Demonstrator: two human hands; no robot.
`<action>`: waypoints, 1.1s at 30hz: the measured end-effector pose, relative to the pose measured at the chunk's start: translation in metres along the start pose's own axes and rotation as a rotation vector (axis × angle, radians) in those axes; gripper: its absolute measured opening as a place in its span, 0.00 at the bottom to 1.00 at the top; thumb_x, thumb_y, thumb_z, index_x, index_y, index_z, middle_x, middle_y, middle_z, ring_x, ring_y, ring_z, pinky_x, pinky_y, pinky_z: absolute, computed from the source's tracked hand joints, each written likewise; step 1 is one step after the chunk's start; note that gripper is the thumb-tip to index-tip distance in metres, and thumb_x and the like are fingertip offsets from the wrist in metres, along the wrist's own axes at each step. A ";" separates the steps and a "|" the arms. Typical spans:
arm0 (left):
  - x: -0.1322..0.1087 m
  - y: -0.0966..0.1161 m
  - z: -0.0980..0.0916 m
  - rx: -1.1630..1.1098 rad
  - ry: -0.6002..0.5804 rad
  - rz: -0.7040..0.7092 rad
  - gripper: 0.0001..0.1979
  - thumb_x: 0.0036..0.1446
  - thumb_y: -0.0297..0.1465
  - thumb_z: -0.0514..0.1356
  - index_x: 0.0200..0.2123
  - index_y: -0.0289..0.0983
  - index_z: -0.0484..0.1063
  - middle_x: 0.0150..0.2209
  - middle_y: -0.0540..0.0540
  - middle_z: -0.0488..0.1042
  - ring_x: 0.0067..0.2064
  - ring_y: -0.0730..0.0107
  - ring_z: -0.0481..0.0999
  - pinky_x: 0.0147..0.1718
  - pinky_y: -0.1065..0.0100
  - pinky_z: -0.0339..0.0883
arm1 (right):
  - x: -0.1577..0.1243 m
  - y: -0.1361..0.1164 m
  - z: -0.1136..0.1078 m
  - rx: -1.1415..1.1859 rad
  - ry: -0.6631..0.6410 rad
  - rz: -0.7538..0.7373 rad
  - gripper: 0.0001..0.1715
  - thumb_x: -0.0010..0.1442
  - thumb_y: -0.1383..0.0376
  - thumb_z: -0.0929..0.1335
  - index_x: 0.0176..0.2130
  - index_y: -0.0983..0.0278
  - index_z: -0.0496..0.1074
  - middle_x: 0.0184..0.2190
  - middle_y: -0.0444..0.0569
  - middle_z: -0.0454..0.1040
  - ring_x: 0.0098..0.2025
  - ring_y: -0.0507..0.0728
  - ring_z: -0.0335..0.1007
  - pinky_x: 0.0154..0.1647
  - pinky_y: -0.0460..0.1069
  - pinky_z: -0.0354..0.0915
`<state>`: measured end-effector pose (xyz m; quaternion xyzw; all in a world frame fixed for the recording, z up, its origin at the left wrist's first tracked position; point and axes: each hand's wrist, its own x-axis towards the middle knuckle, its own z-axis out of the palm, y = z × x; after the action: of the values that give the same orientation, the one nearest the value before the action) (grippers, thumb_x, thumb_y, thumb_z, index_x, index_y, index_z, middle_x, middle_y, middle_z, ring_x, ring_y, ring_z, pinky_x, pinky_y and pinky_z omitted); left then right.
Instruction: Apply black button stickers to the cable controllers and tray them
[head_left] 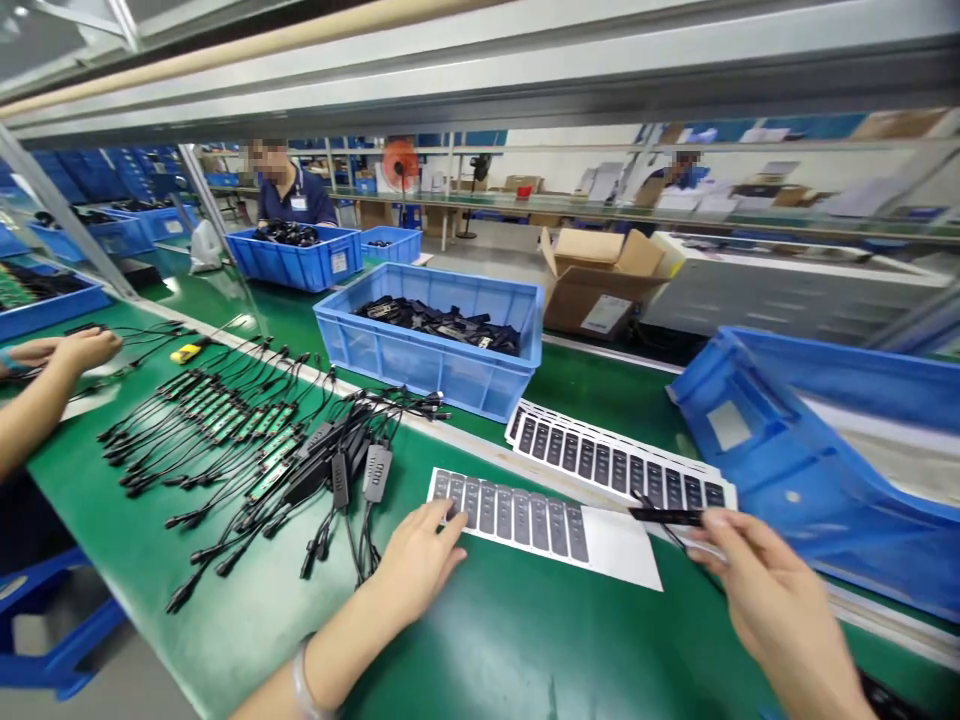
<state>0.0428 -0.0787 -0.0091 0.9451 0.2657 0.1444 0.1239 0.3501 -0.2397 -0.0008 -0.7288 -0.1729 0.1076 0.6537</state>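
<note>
Pinching a slim black strip point(666, 516) between thumb and fingertips, the right hand point(780, 600) holds it just over a stack of label sheets point(615, 460)! The left hand point(416, 560), open, rests its fingers on a sheet of grey labels point(510, 525). Right beside it, black cables with inline control boxes point(352, 470) sprawl across the green workbench point(465, 650), a blue crate point(427, 340) beyond.

white factory wall point(555, 165), grey floor point(457, 240), metal shelving point(327, 170), orange fan point(400, 163)

Head cam, fwd/down, near right hand point(780, 600)
</note>
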 end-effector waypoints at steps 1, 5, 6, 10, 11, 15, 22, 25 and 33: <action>0.001 -0.003 -0.005 0.054 0.049 -0.088 0.18 0.60 0.25 0.57 0.54 0.38 0.68 0.50 0.37 0.72 0.50 0.53 0.74 0.47 0.54 0.71 | -0.002 -0.010 0.003 0.070 0.018 0.005 0.20 0.44 0.47 0.74 0.31 0.58 0.71 0.30 0.46 0.70 0.28 0.55 0.66 0.24 0.49 0.66; 0.003 -0.024 -0.031 0.348 0.184 -0.460 0.21 0.59 0.28 0.57 0.55 0.29 0.64 0.43 0.33 0.70 0.43 0.48 0.72 0.39 0.52 0.69 | -0.022 -0.054 0.032 0.185 -0.115 -0.070 0.19 0.48 0.48 0.73 0.31 0.58 0.68 0.33 0.46 0.67 0.30 0.54 0.66 0.22 0.47 0.65; 0.002 -0.030 -0.036 0.379 0.171 -0.500 0.21 0.59 0.29 0.58 0.54 0.28 0.65 0.42 0.34 0.70 0.43 0.48 0.72 0.39 0.53 0.69 | -0.028 -0.062 0.043 0.193 -0.168 -0.089 0.20 0.49 0.48 0.73 0.32 0.58 0.68 0.33 0.46 0.67 0.30 0.54 0.66 0.21 0.46 0.65; -0.001 -0.040 -0.046 0.222 0.171 -0.559 0.17 0.60 0.29 0.55 0.51 0.30 0.67 0.40 0.38 0.69 0.39 0.54 0.74 0.35 0.59 0.68 | -0.051 -0.078 0.088 0.214 -0.408 -0.107 0.19 0.54 0.50 0.71 0.38 0.58 0.67 0.33 0.45 0.66 0.29 0.53 0.67 0.21 0.46 0.66; -0.002 -0.040 -0.046 0.101 0.202 -0.566 0.16 0.60 0.30 0.54 0.51 0.32 0.68 0.40 0.39 0.68 0.38 0.57 0.73 0.34 0.61 0.67 | -0.056 -0.079 0.100 0.217 -0.472 -0.103 0.18 0.55 0.50 0.71 0.39 0.58 0.66 0.32 0.44 0.66 0.29 0.52 0.67 0.22 0.46 0.67; -0.001 -0.027 -0.040 -0.760 0.210 -0.593 0.14 0.58 0.39 0.58 0.44 0.37 0.66 0.34 0.49 0.67 0.26 0.75 0.67 0.23 0.71 0.61 | -0.077 -0.077 0.139 0.217 -0.714 -0.092 0.17 0.60 0.50 0.67 0.41 0.58 0.63 0.29 0.41 0.63 0.23 0.49 0.63 0.20 0.45 0.64; 0.001 0.000 -0.031 -1.754 0.080 -0.679 0.25 0.46 0.37 0.70 0.44 0.36 0.65 0.31 0.52 0.71 0.28 0.77 0.73 0.29 0.73 0.68 | -0.095 -0.064 0.173 0.170 -0.841 -0.063 0.18 0.59 0.50 0.68 0.39 0.59 0.62 0.27 0.38 0.58 0.19 0.47 0.54 0.15 0.42 0.54; 0.000 0.005 -0.033 -1.840 0.022 -0.644 0.29 0.45 0.34 0.71 0.49 0.36 0.65 0.34 0.48 0.75 0.34 0.70 0.79 0.36 0.67 0.72 | -0.097 -0.058 0.175 0.188 -0.874 -0.011 0.19 0.57 0.50 0.70 0.41 0.59 0.65 0.25 0.38 0.58 0.22 0.49 0.57 0.17 0.43 0.59; -0.002 0.008 -0.026 -1.852 -0.048 -0.610 0.37 0.45 0.28 0.72 0.57 0.36 0.61 0.41 0.42 0.77 0.40 0.62 0.81 0.43 0.62 0.72 | -0.100 -0.056 0.172 0.155 -0.899 0.016 0.17 0.55 0.55 0.71 0.41 0.61 0.70 0.24 0.40 0.59 0.27 0.51 0.60 0.25 0.46 0.67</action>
<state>0.0361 -0.0823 0.0173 0.3672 0.2776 0.2383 0.8552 0.1859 -0.1167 0.0266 -0.5601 -0.4252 0.4311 0.5653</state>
